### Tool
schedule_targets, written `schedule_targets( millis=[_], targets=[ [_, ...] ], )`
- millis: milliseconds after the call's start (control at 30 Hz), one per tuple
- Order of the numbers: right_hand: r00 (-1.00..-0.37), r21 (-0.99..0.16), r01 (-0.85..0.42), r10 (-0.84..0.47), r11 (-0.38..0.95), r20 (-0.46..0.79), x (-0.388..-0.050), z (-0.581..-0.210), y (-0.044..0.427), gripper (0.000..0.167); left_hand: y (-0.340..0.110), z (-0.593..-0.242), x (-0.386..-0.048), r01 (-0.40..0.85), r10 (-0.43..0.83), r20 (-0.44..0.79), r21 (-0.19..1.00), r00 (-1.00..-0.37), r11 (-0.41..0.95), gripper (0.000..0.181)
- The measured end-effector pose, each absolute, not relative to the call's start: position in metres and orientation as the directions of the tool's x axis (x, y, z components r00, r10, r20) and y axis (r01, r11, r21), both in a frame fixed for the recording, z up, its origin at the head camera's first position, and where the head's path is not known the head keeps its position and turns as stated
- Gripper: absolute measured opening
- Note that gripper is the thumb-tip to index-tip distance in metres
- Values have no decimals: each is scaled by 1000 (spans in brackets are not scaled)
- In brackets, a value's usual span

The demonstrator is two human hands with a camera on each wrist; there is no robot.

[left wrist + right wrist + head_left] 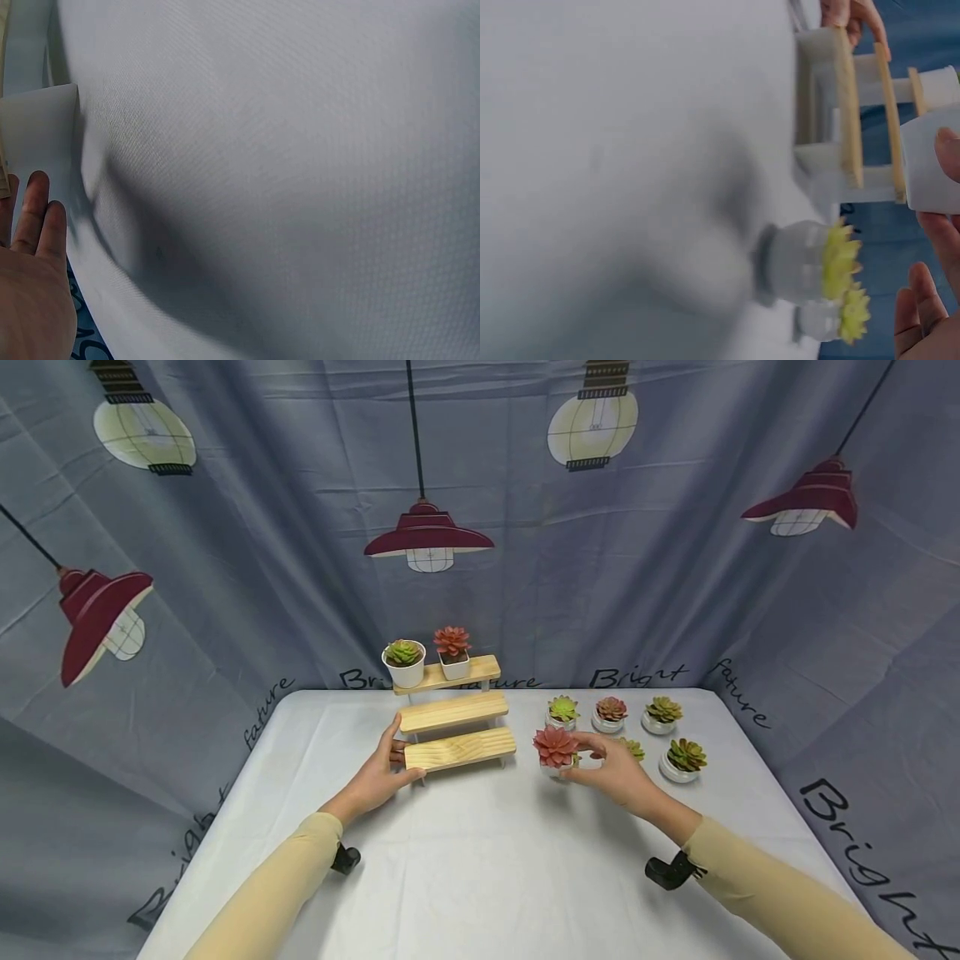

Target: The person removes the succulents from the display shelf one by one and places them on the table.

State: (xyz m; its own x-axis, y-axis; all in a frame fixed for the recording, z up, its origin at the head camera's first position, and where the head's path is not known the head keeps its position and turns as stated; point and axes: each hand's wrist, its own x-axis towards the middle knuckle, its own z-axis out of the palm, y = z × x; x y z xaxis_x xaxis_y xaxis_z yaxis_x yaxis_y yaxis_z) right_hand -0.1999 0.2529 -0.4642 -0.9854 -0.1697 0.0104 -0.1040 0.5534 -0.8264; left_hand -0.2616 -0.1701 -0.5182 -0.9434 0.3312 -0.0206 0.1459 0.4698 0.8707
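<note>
A three-step wooden stand [459,749] with white side supports stands on the white-covered table. My left hand [375,783] grips its left end, the thumb at the lowest step and the fingers by the step above. On the top step sit a green succulent in a round white pot [405,673] and a red succulent in a square white pot [454,668]. My right hand [618,777] holds a pinkish-red potted succulent [555,747], right of the stand. In the right wrist view its white pot [930,169] is pinched between thumb and fingers, off the table.
Right of the stand are several small succulents in white pots: a light green one [562,710], a reddish one [611,710], and darker green ones [663,712] [684,758]. Another green succulent [633,748] is partly hidden behind my right hand. A printed curtain [510,602] hangs behind the table.
</note>
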Motion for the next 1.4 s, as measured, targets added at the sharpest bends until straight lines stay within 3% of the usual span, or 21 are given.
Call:
schedule_targets(
  millis=[467,700,1400],
  targets=[
    [-976,-810,-137,-216,571,12,-164,-509,259,67,-171,-517,-262,148,340,-19,876,-940,459,112],
    [-983,-784,-39,-166,620,-82,-152,-521,263,71,-170,-519,-262,150,340,-7,889,-941,433,113],
    [-985,-819,-19,-151,574,-82,-145,-539,271,68,-171,-520,-263,145,341,-23,876,-940,460,112]
  ],
)
